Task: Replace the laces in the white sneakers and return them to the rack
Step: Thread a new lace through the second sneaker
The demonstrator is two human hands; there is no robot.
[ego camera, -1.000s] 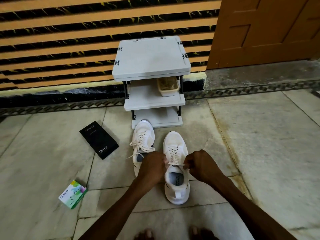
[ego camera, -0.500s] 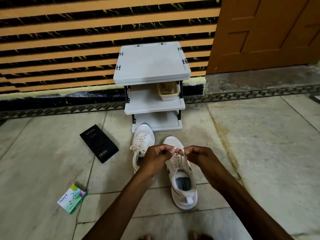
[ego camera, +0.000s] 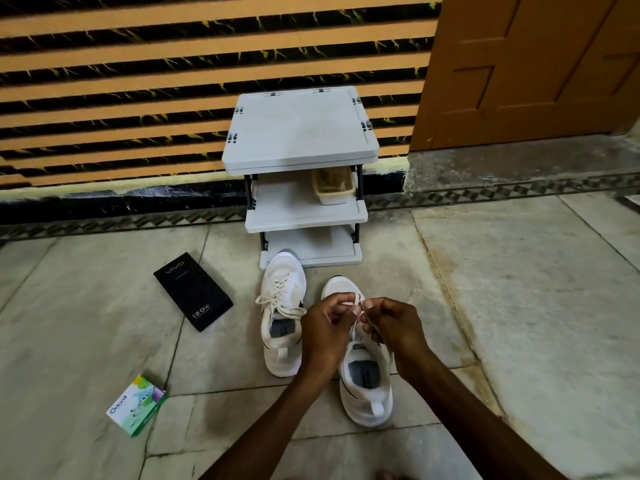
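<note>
Laces: left hand and right hand both pinch the thin white lace, fingers curled, just above the white mesh sneaker. It lies 6-to-12, toe toward the grey plastic three-shelf rack at 12. Neither hand's nearer.

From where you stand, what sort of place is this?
Probably a home entryway: a grey shoe rack by the striped wall, a wooden door beside it, and white sneakers on the tiled floor.

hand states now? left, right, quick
Left hand: closed, pinching the white flat shoelace of the nearer white sneaker.
Right hand: closed, pinching the same lace.
</note>
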